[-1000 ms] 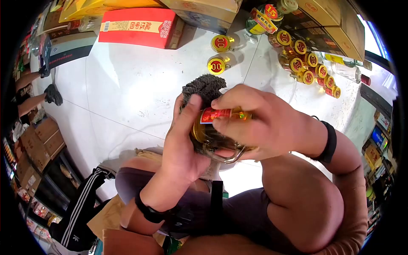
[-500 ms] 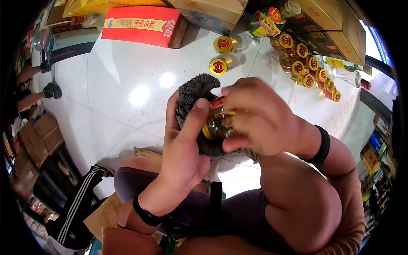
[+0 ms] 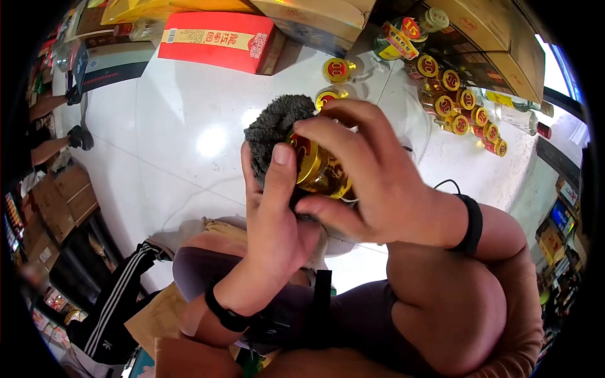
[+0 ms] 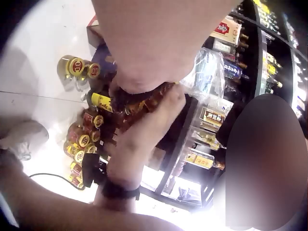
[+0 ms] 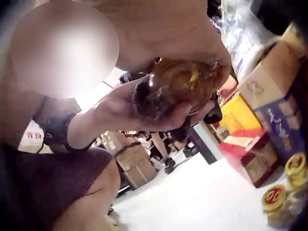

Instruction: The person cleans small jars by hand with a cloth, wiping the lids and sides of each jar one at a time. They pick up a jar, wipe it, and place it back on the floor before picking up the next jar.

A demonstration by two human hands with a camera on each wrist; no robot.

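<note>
Between both hands, above the lap, is a small glass jar (image 3: 326, 173) of amber liquid with a gold and red lid. Its rounded glass (image 5: 180, 84) shows in the right wrist view. My left hand (image 3: 271, 211) holds a dark grey cloth (image 3: 274, 129) against the lid end, its thumb beside the gold rim. From the other side my right hand (image 3: 391, 183) grips the jar, fingers arched over it with a fingertip at the lid and the thumb below. The left wrist view shows the hands (image 4: 139, 139) close together, most of the jar hidden.
Two similar jars, one (image 3: 337, 69) in full view, stand ahead on the white floor (image 3: 183, 151). Several more jars (image 3: 460, 124) are grouped at right, near a large bottle (image 3: 400, 39) and cartons (image 3: 498, 57). A red box (image 3: 214, 41) lies at the far left.
The jar has turned in the hands: its red label and metal handle showed before, now the gold lid faces up and left. The cloth has shifted up and left; the right hand has regripped.
</note>
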